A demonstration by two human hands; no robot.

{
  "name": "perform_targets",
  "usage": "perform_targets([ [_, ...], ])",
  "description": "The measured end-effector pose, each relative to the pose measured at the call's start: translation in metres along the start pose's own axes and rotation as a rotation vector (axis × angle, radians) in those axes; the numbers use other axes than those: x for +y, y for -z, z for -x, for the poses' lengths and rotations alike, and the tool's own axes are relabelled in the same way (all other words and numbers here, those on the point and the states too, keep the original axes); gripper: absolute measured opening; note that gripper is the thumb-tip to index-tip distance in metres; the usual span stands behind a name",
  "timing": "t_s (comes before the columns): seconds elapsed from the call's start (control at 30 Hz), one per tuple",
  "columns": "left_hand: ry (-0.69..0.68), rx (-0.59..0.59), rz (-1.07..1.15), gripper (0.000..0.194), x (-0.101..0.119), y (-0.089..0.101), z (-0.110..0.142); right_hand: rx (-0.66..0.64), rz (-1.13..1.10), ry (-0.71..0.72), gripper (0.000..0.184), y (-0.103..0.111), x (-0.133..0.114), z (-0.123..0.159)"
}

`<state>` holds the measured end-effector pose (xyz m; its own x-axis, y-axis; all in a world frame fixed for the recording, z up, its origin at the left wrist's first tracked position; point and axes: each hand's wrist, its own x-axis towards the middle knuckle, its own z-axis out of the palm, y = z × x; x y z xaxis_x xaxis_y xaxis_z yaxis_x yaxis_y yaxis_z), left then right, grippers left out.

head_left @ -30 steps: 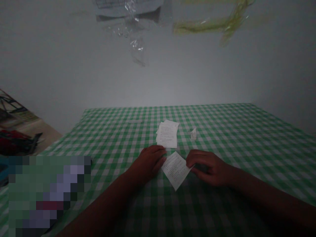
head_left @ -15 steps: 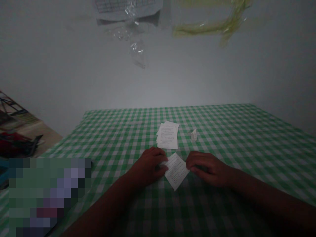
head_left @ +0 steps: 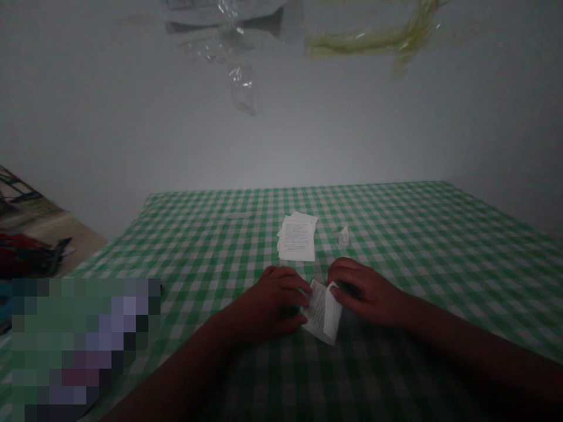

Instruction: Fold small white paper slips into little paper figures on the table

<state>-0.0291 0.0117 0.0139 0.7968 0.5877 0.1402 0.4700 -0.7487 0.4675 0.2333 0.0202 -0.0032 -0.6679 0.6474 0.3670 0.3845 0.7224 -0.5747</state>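
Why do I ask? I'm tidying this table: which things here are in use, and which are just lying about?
In use:
- folded printed paper slip
- left hand, fingers against the slip
- right hand, fingers on its folded edge

Lying about, untouched:
- stack of printed paper slips
- small white scrap, possibly paper
- green-and-white gingham tablecloth

Cover: green-and-white checked tablecloth (head_left: 417, 234)
Center: stack of printed papers (head_left: 297, 237)
Right of stack: small white paper scrap (head_left: 343, 236)
Nearer edge: folded printed sheet (head_left: 319, 310)
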Motion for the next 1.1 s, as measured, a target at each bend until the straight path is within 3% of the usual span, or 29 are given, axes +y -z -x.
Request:
perform_targets([
  [0.4,-0.048,-0.069,-0.024,0.025,0.002,-0.005,-0.001,0.011,0.120,-0.073,0.025,-0.007,-0.001,0.002],
  [0.57,-0.027,-0.025,0.006,0.017,0.002,-0.014,-0.004,0.025,0.187,-0.088,0.026,-0.010,-0.001,0.002],
  [0.8,0.077,0.075,-0.008,0.033,0.003,-0.028,-0.006,0.041,0.256,-0.141,0.024,-0.012,-0.001,-0.004],
  [0.93,0.062,0.080,-0.028,0.041,0.004,-0.033,-0.008,0.058,0.285,-0.160,0.025,-0.013,0.000,-0.005],
  [1.1,-0.001,0.026,-0.086,0.025,0.005,-0.031,-0.006,0.085,0.286,-0.146,0.025,-0.015,0.002,-0.005],
])
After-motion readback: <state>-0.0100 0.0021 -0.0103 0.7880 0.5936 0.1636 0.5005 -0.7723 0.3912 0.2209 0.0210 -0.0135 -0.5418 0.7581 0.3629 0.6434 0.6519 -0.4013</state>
